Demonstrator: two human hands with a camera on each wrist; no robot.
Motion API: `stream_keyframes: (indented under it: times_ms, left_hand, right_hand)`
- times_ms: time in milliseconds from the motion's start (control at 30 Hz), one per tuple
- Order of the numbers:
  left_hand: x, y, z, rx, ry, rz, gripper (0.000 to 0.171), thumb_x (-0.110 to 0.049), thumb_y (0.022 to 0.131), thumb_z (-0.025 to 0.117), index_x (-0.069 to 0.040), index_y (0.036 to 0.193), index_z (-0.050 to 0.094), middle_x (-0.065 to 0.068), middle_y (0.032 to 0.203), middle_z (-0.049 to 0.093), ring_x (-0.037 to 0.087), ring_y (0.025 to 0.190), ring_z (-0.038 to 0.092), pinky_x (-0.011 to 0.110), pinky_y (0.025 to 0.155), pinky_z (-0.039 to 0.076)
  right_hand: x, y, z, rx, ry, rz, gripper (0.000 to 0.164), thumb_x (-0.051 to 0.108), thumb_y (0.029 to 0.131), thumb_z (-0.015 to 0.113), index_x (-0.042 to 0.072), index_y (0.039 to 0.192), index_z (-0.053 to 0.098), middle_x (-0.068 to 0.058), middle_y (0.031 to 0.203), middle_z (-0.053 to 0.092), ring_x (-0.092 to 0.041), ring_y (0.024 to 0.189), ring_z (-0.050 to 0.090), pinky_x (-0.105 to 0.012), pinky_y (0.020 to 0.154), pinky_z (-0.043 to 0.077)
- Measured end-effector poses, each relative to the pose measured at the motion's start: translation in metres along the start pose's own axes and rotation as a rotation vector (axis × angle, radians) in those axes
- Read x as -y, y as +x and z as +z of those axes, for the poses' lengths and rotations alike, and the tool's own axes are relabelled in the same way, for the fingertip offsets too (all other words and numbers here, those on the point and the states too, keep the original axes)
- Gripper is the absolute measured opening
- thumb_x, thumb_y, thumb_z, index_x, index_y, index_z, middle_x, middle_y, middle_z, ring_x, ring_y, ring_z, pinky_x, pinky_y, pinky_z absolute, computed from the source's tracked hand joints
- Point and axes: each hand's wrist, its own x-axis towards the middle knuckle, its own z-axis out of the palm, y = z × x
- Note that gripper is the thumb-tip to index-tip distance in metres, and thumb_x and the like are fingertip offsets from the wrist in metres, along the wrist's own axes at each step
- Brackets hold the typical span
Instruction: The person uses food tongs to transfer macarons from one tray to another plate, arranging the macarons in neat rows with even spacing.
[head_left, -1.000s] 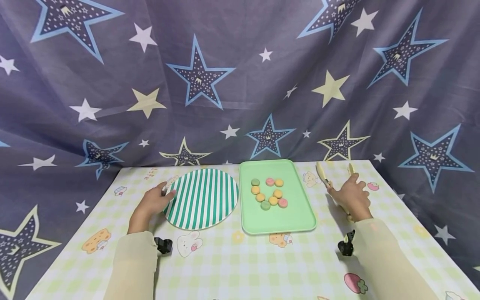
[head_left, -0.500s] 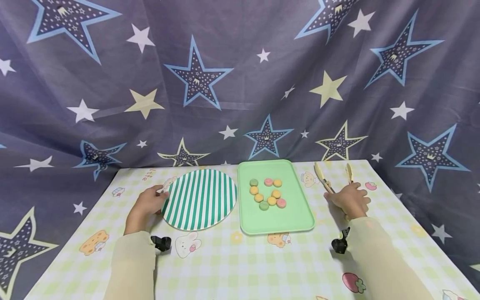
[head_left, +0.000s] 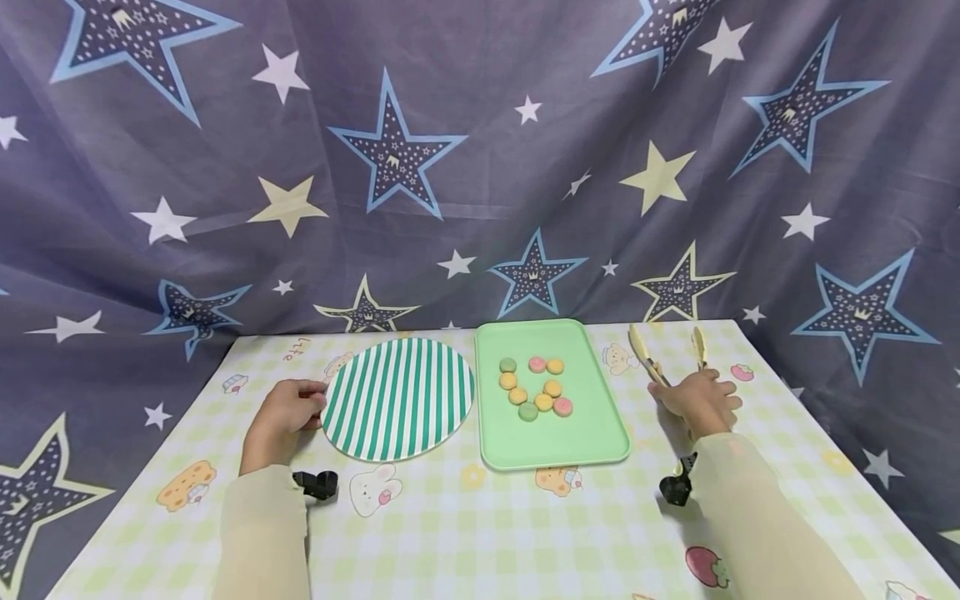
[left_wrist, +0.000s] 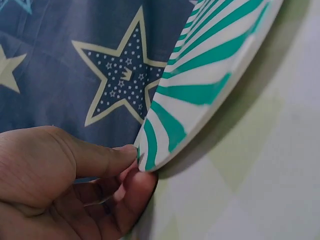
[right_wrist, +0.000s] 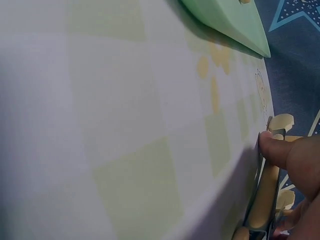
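My left hand (head_left: pixel 285 417) pinches the left rim of a round plate (head_left: pixel 401 400) with green and white stripes. In the left wrist view the thumb lies over the plate's edge (left_wrist: pixel 200 95) and the fingers are beneath it. At the right of the table, my right hand (head_left: pixel 703 402) grips a pair of tongs (head_left: pixel 647 357) with pale yellow tips, their two arms spread apart and pointing away from me. The right wrist view shows the thumb on one arm of the tongs (right_wrist: pixel 264 200); the other fingers are partly cut off by the frame.
Between the hands sits a light green tray (head_left: pixel 555 450) holding several small round green, pink and yellow macaron-like pieces (head_left: pixel 552 388). A checked, cartoon-printed cloth (head_left: pixel 465 542) covers the table. Behind its far edge hangs a star-patterned curtain (head_left: pixel 480 167).
My left hand has shifted slightly left and toward me along the plate's rim, its fingers now closed in on the edge. The right hand has slid slightly left on the tongs, whose arms show more.
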Motion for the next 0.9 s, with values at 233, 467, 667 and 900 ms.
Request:
stream_keyframes:
  times_ms: [233,467,667,900]
  left_hand:
    - [0.007,0.003,-0.005,0.017,-0.077,-0.016,0.045,0.000,0.102,0.056,0.007,0.146,0.049,0.023,0.123,0.058,0.015,0.077,0.064,0.029,0.067,0.062]
    - [0.011,0.001,-0.010,0.066,-0.099,0.012,0.053,0.003,0.098,0.064,0.008,0.148,0.047,0.015,0.117,0.056,0.011,0.083,0.063,0.028,0.074,0.062]
    - [0.013,-0.001,-0.014,0.100,-0.017,0.067,0.055,0.001,0.098,0.066,0.010,0.149,0.045,0.023,0.127,0.055,0.010,0.086,0.066,0.029,0.078,0.063]
    - [0.013,-0.002,-0.012,0.089,-0.049,0.060,0.055,0.001,0.098,0.066,0.010,0.148,0.045,0.022,0.126,0.054,0.011,0.085,0.064,0.027,0.076,0.062]
  right_hand:
    - [0.000,-0.002,-0.001,0.002,0.005,-0.013,0.101,0.054,0.091,0.070,-0.024,0.137,0.025,-0.046,0.125,0.031,-0.060,0.118,0.034,-0.064,0.091,0.046]
    - [-0.002,-0.003,-0.003,0.015,0.005,-0.033,0.091,0.053,0.092,0.069,-0.023,0.128,0.035,-0.045,0.121,0.034,-0.060,0.114,0.035,-0.063,0.087,0.046]
    - [-0.002,-0.001,-0.002,0.020,0.002,-0.020,0.088,0.052,0.094,0.066,-0.023,0.128,0.034,-0.045,0.120,0.033,-0.059,0.114,0.034,-0.063,0.090,0.045]
    - [-0.007,0.003,-0.002,0.019,-0.003,-0.052,0.091,0.049,0.096,0.062,-0.026,0.135,0.028,-0.048,0.121,0.030,-0.062,0.115,0.030,-0.065,0.091,0.041]
